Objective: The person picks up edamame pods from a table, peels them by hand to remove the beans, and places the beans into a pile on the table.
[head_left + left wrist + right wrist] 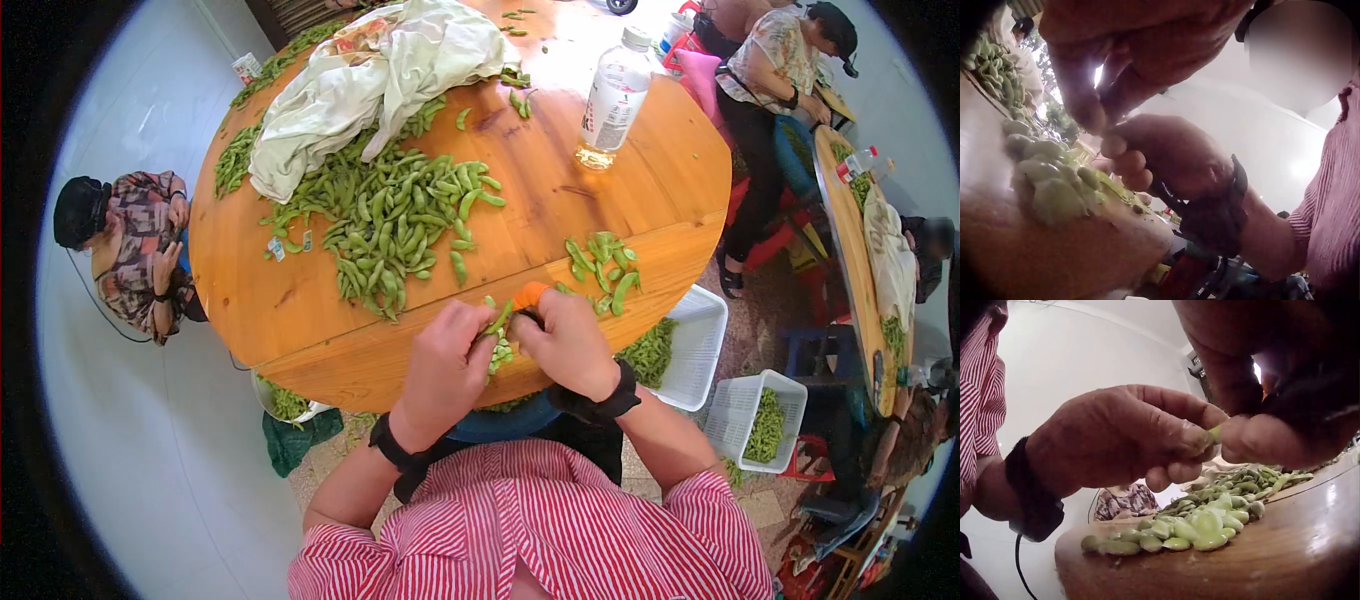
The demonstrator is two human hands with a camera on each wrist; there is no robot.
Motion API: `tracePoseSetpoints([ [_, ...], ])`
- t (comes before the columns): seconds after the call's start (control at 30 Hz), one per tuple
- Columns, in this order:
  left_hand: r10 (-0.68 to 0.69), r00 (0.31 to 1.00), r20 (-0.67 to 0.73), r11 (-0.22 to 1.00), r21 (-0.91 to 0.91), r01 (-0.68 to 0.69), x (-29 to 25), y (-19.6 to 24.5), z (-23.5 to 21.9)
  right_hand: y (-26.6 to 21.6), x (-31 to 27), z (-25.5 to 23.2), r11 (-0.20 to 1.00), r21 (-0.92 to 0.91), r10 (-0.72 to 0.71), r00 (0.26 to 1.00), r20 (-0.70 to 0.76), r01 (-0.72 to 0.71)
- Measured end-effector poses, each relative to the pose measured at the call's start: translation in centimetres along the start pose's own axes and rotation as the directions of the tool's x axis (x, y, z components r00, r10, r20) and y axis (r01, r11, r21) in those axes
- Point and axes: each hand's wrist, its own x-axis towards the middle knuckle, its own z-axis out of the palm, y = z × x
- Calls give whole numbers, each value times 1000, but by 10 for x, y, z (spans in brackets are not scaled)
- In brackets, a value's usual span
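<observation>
Both hands meet over the near edge of the round wooden table [640, 190]. My left hand [445, 360] pinches a green edamame pod [499, 318] between thumb and fingers. On the pod's other end is my right hand [570, 340], with an orange cover [531, 295] on one finger. Only a short green tip of the pod shows between the fingertips in the right wrist view. Beneath the hands lies a small heap of shelled green beans [1200, 528]. A large pile of pods [395, 220] spreads beyond the left hand, and a few pods [605, 270] lie to the right.
A pale cloth [340, 100] covers part of the pile. A clear bottle [612, 100] with some yellowish liquid stands at the back right. White baskets [700, 345] of green pods sit on the floor at right. Other people are around, one [135, 240] at left, several by another table [850, 260].
</observation>
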Motion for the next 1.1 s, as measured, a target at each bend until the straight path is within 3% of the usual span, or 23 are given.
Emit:
tracePoseSetpoints([
  [0.07,2,1000,6,1000,-5,-2,0,4,0,-7,-1,0,990,-106,-102,991,-85,93],
  [0.23,22,1000,-11,999,-50,-22,-6,-9,4,-8,1,-3,980,-27,-198,978,-67,196],
  [0.27,-113,992,54,969,-214,122,-9,-17,5,-5,2,-4,974,-5,-225,974,-38,225],
  [0.3,-232,963,138,894,-361,267,-9,-19,3,-3,2,-5,975,-5,-224,974,-38,224],
  [0.33,-233,963,140,893,-361,268,-9,-18,1,0,2,-6,971,-44,-236,972,-7,236],
  [0.4,-439,819,371,481,-673,562,-5,-13,-5,1,2,-8,966,-82,-246,969,23,247],
  [0.43,-439,818,373,480,-672,564,-3,-13,-9,0,1,-9,975,-30,-220,974,42,222],
  [0.5,-433,749,502,383,-650,656,-1,-16,-15,-2,0,-10,981,21,-195,979,61,194],
  [0.57,-420,741,525,355,-656,666,0,-19,-16,-4,-1,-11,950,311,-27,984,179,-31],
  [0.6,-406,733,546,328,-661,675,0,-20,-16,-6,-1,-13,950,311,-26,984,178,-31],
  [0.63,-406,732,547,328,-660,675,-1,-17,-14,-9,-1,-14,926,353,53,973,223,-132],
  [0.67,-402,822,403,617,-544,569,-2,-12,-9,-10,0,-15,892,389,130,954,270,-231],
  [0.7,-342,901,266,837,-350,421,-3,-7,-6,-9,-1,-13,892,389,130,954,270,-232],
  [0.73,-343,901,265,837,-350,421,-3,-4,-6,-6,-2,-10,910,366,115,968,225,-193],
  [0.77,-186,967,173,966,-149,212,-3,-1,-7,-5,-3,-7,927,342,97,978,182,-156],
  [0.8,-3,993,120,997,79,-7,-4,1,-7,-6,-3,-7,926,343,96,978,186,-157],
  [0.9,111,992,55,981,151,-118,-5,-3,-3,-11,-2,-8,934,293,134,960,246,-206],
  [1.03,107,994,24,986,127,-109,-6,-3,-1,-14,-1,-9,915,348,115,959,258,-204],
  [1.1,69,998,8,997,33,-69,-7,-6,-1,-15,0,-10,908,360,115,955,274,-213],
])
